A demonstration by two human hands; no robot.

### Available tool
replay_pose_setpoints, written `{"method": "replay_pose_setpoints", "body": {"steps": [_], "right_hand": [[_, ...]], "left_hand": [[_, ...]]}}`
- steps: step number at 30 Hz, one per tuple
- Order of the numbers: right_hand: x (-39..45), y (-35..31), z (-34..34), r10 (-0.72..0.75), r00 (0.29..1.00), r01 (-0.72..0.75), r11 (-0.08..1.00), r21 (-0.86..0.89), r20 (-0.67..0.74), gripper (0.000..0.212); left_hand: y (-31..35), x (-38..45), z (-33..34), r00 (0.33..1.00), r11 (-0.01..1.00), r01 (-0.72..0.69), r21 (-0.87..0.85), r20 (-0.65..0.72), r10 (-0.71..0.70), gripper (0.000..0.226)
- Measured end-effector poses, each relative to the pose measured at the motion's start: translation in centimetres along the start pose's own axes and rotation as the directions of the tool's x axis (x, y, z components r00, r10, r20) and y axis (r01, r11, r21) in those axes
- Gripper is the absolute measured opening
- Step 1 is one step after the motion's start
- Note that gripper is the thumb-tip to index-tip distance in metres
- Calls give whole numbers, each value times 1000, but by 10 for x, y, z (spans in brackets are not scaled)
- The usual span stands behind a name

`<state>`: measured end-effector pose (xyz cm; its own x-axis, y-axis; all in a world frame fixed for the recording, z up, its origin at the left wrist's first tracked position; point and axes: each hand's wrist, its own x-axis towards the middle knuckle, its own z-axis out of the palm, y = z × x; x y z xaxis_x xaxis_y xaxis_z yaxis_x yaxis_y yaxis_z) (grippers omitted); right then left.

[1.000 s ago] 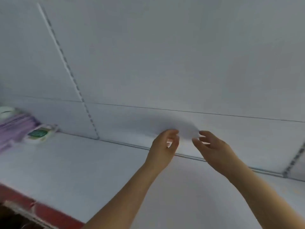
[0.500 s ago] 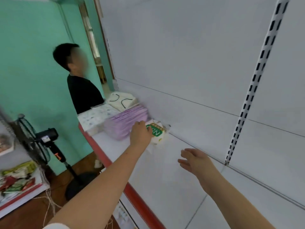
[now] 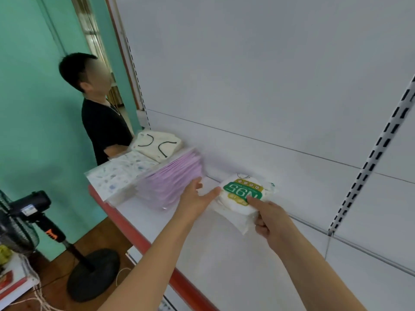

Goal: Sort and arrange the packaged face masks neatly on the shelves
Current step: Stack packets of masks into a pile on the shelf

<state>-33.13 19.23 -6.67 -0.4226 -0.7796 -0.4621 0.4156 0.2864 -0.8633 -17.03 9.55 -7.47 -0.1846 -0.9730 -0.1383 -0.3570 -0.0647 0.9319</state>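
Observation:
A white N95 mask pack [image 3: 241, 194] with a green label lies on the white shelf [image 3: 202, 241] near the back panel. My right hand [image 3: 269, 217] pinches its near corner, thumb on the label. My left hand [image 3: 197, 196] is flat with straight fingers, thumb touching the pack's left edge, fingertips at a stack of purple mask packs [image 3: 173, 182]. Left of those lie patterned white packs [image 3: 119, 173] and cream masks with black loops [image 3: 157, 143].
A person in a black shirt [image 3: 103, 126] stands at the shelf's left end. A standing fan [image 3: 27, 223] is on the wooden floor at lower left. The shelf has a red front edge [image 3: 134, 234]; a slotted upright [image 3: 370, 158] runs up the back panel on the right.
The view swung left from the bare shelf to the mask stacks. My right hand moved forward and took hold of the N95 pack. My left hand shifted to the gap beside the purple stack.

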Motion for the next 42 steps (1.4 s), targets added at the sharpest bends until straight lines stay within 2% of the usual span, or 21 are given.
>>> {"method": "replay_pose_setpoints", "body": {"steps": [1, 2, 4, 6, 8, 10, 12, 14, 17, 19, 22, 23, 25, 27, 28, 31, 34, 36, 38, 40, 42], "right_hand": [[-8, -4, -2, -29, 999, 30, 999, 24, -28, 20], [-17, -6, -3, -68, 996, 70, 997, 15, -60, 19], [-40, -7, -8, -166, 980, 162, 986, -48, -109, 19], [-65, -5, -23, -279, 950, 265, 958, -111, -141, 19], [-87, -7, -56, -352, 914, 330, 934, -137, -201, 24], [-107, -14, -106, -361, 884, 360, 931, -59, -298, 31], [-132, -19, -168, -366, 850, 406, 914, 28, -380, 38], [-164, -14, -231, -398, 813, 408, 910, -73, -425, 30], [-224, 6, -321, -390, 761, 332, 921, -205, -518, 9], [-267, 25, -383, -355, 687, 338, 929, -154, -634, 3], [-337, 50, -468, -270, 533, 406, 913, -38, -802, 11], [-359, 60, -495, -240, 485, 430, 903, -10, -841, 12], [-397, 77, -543, -186, 408, 446, 895, 17, -894, 10], [-427, 96, -588, -148, 346, 412, 911, 8, -927, 5], [-439, 102, -608, -141, 313, 394, 919, -7, -939, 8], [-464, 114, -669, -148, 179, 433, 900, -57, -973, 32], [-481, 113, -713, -209, 61, 454, 876, -160, -976, 64], [-485, 110, -737, -253, 15, 377, 897, -229, -967, 65], [-483, 111, -767, -269, 26, 258, 932, -254, -963, 59], [-476, 110, -781, -307, 96, 151, 945, -291, -947, 55], [-467, 111, -792, -350, 176, 41, 937, -348, -920, 55]], "left_hand": [[2, -11, 4, 997, 979, 80, -186, -2, -81, 85], [4, -22, 12, 989, 918, 144, -370, 82, -122, 84], [13, -45, 34, 949, 755, 237, -612, 313, -44, 60], [29, -65, 56, 932, 724, 225, -653, 360, 35, 41], [52, -79, 73, 928, 787, 130, -603, 353, 117, 33], [79, -91, 93, 873, 863, 47, -504, 441, 210, 29], [103, -105, 122, 769, 935, -10, -354, 596, 233, 27], [127, -131, 168, 661, 968, -125, -216, 710, 243, 25], [160, -193, 258, 490, 938, -281, -204, 810, 322, 20], [179, -250, 323, 295, 920, -300, -251, 893, 339, 26], [194, -343, 410, -29, 916, -317, -247, 968, 251, 32], [195, -372, 438, -87, 893, -380, -242, 970, 226, 31], [195, -429, 492, -109, 814, -516, -267, 963, 247, 29], [199, -481, 538, -111, 719, -609, -334, 934, 340, 35], [204, -506, 558, -135, 661, -649, -377, 912, 388, 41], [217, -567, 618, -216, 487, -747, -452, 858, 465, 62], [227, -613, 674, -247, 383, -792, -475, 824, 510, 76], [231, -638, 703, -261, 316, -803, -505, 775, 576, 76], [229, -659, 734, -322, 192, -809, -556, 692, 647, 80], [225, -661, 757, -405, 38, -817, -575, 620, 672, 79], [214, -653, 777, -512, -130, -808, -575, 575, 638, 65]]}}
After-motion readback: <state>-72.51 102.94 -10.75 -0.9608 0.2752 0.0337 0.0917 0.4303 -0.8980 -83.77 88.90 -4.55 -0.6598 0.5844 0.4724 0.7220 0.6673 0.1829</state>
